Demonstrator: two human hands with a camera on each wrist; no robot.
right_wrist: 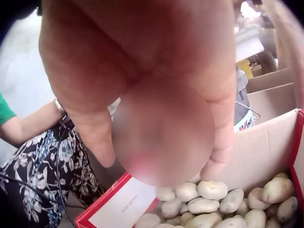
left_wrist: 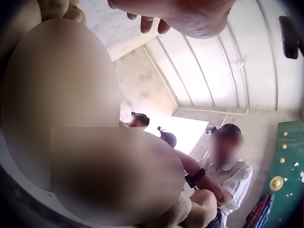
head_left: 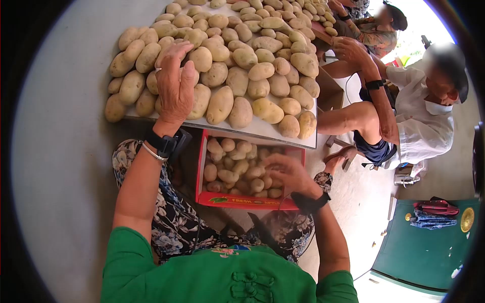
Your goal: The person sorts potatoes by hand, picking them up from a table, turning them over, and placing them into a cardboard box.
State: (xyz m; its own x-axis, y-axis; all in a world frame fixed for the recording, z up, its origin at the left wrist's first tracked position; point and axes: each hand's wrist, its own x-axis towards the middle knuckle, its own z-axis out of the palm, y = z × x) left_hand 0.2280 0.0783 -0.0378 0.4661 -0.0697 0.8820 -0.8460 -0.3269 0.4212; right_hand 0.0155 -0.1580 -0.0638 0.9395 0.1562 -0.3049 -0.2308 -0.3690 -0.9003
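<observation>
In the head view, my left hand point(head_left: 175, 88) is over the near left part of a heap of potatoes point(head_left: 220, 105), fingers straight and thumb apart. The heap lies on a pale tabletop point(head_left: 298, 139). In the left wrist view, that hand point(left_wrist: 185, 16) shows at the top with loosely bent fingers. My right hand point(head_left: 292, 174), motion-blurred, hovers over the right side of a red-edged cardboard box point(head_left: 199, 171) of smaller potatoes point(head_left: 228, 175). Thumb and fingers of the right hand point(right_wrist: 142, 61) spread apart in the right wrist view, where a blurred patch hides the space between them.
A seated person point(head_left: 424, 116) in a white shirt is to the right, with another person point(head_left: 379, 33) farther back. A green panel point(head_left: 424, 247) with garments hanging on it stands at lower right. My knees, in flowered trousers point(head_left: 174, 227), flank the box beneath the table edge.
</observation>
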